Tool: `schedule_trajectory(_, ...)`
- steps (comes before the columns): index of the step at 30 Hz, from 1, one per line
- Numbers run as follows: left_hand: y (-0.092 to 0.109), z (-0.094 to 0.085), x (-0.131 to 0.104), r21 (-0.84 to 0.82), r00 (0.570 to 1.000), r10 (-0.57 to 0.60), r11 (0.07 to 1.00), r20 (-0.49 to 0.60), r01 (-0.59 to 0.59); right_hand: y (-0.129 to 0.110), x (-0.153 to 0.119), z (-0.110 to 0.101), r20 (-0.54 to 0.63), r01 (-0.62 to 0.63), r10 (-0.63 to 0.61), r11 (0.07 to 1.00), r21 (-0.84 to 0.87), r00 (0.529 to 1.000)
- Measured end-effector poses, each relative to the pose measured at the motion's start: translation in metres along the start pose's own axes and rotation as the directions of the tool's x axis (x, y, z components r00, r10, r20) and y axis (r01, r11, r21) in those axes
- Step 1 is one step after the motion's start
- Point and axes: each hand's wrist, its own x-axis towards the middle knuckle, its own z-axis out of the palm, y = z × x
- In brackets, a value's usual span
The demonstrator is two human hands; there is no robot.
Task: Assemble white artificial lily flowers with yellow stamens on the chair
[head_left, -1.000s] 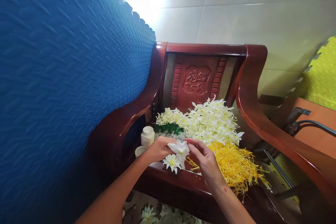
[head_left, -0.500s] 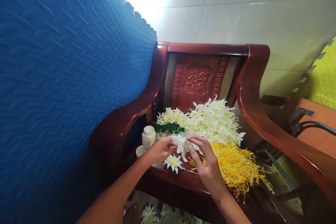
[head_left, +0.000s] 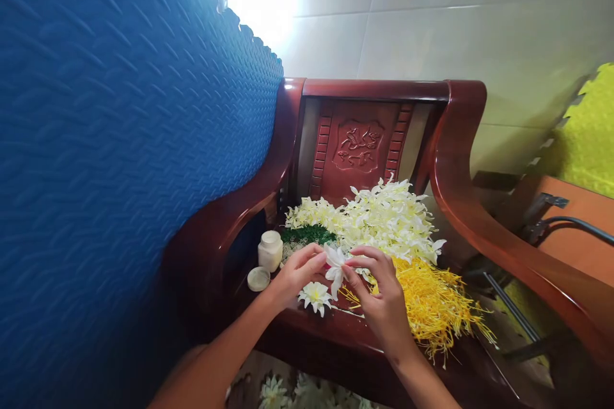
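Note:
A white artificial flower (head_left: 336,272) is held upright above the chair seat between my two hands. My left hand (head_left: 304,271) is closed on its left side, with the fingertips partly behind the petals. On the other side, the thumb and forefinger of my right hand (head_left: 381,291) pinch the flower near its centre. Just below lies another white flower with a pale yellow centre (head_left: 315,297). Close to my right hand spreads a bundle of yellow stamen strands (head_left: 432,307). Behind the hands is a heap of white flower petals (head_left: 388,217).
A white jar (head_left: 270,251) and its round lid (head_left: 258,278) stand at the seat's left. Dark green pieces (head_left: 311,236) lie behind. The wooden chair's armrests (head_left: 460,185) flank the seat, with a blue foam mat (head_left: 144,108) at left. More white flowers (head_left: 273,391) lie below.
My right fingers have closed in from beside the flower to pinch it near its centre. The flower has turned slightly and shifted a little to the right.

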Motion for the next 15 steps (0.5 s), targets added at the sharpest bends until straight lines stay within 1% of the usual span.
schedule_trajectory(2, 0.001, 0.002, -0.001, 0.073, 1.0, -0.005, 0.997, -0.024, 0.007, -0.001, 0.001, -0.004, 0.017, 0.019, -0.019, 1.0, 0.014, 1.0)
schedule_trajectory(4, 0.003, 0.003, -0.002, 0.111, 1.0, -0.007, 0.994, -0.014, 0.009, -0.002, 0.003, -0.008, 0.055, 0.01, -0.015, 0.996, 0.09, 0.998)
schedule_trajectory(5, 0.004, 0.004, -0.003, 0.112, 1.0, -0.014, 0.994, 0.002, 0.014, -0.002, 0.005, -0.009, 0.067, -0.026, 0.015, 0.988, 0.155, 0.998)
schedule_trajectory(7, 0.005, 0.004, -0.005, 0.108, 0.997, -0.052, 0.993, 0.052, 0.046, -0.003, 0.01, -0.011, 0.087, -0.167, 0.147, 0.941, 0.296, 0.985)
schedule_trajectory(8, 0.006, 0.005, -0.006, 0.11, 0.994, -0.081, 0.991, 0.08, 0.072, -0.003, 0.014, -0.012, 0.118, -0.258, 0.231, 0.901, 0.349, 0.966)
schedule_trajectory(9, 0.005, 0.005, -0.006, 0.115, 0.989, -0.109, 0.989, 0.103, 0.097, -0.004, 0.017, -0.012, 0.169, -0.352, 0.31, 0.858, 0.375, 0.936)
schedule_trajectory(10, 0.005, 0.006, -0.007, 0.12, 0.983, -0.134, 0.986, 0.122, 0.12, -0.004, 0.02, -0.012, 0.248, -0.435, 0.363, 0.82, 0.371, 0.898)
schedule_trajectory(11, 0.005, 0.007, -0.007, 0.124, 0.979, -0.155, 0.983, 0.135, 0.139, -0.003, 0.023, -0.012, 0.333, -0.496, 0.39, 0.796, 0.347, 0.858)
schedule_trajectory(12, 0.004, 0.007, -0.007, 0.127, 0.976, -0.168, 0.98, 0.139, 0.151, -0.003, 0.025, -0.012, 0.405, -0.533, 0.397, 0.785, 0.315, 0.824)
schedule_trajectory(13, 0.003, 0.008, -0.007, 0.13, 0.975, -0.174, 0.979, 0.135, 0.157, -0.002, 0.026, -0.012, 0.451, -0.552, 0.398, 0.782, 0.288, 0.799)
schedule_trajectory(14, 0.002, 0.009, -0.007, 0.133, 0.975, -0.178, 0.978, 0.13, 0.16, -0.001, 0.027, -0.012, 0.472, -0.558, 0.397, 0.784, 0.272, 0.787)
schedule_trajectory(15, 0.001, 0.01, -0.007, 0.134, 0.975, -0.181, 0.977, 0.127, 0.164, 0.0, 0.027, -0.011, 0.472, -0.558, 0.398, 0.785, 0.269, 0.787)
